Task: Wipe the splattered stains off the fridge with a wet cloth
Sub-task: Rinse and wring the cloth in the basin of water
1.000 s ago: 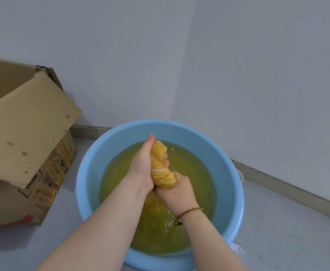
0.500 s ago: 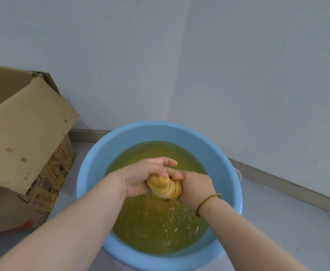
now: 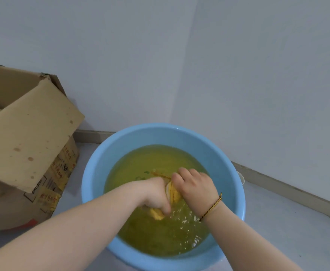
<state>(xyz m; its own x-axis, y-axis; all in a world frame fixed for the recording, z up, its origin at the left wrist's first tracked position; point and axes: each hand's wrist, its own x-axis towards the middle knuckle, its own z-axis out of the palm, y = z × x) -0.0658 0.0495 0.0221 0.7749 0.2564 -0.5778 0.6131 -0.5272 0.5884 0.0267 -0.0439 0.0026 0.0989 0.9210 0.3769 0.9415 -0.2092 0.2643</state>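
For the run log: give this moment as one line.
step: wringing cloth; left hand: grips cloth; right hand: grips cloth; where: over blue basin of yellowish water

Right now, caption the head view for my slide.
Over a blue basin of yellowish water, left hand and right hand wring the cloth; cardboard box alongside.

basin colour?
Light blue basin, holding yellowish water; seen in the head view.

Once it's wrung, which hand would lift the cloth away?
Probably the left hand: the cloth runs through its fist, an end poking out below. The right hand grips only the upper end.
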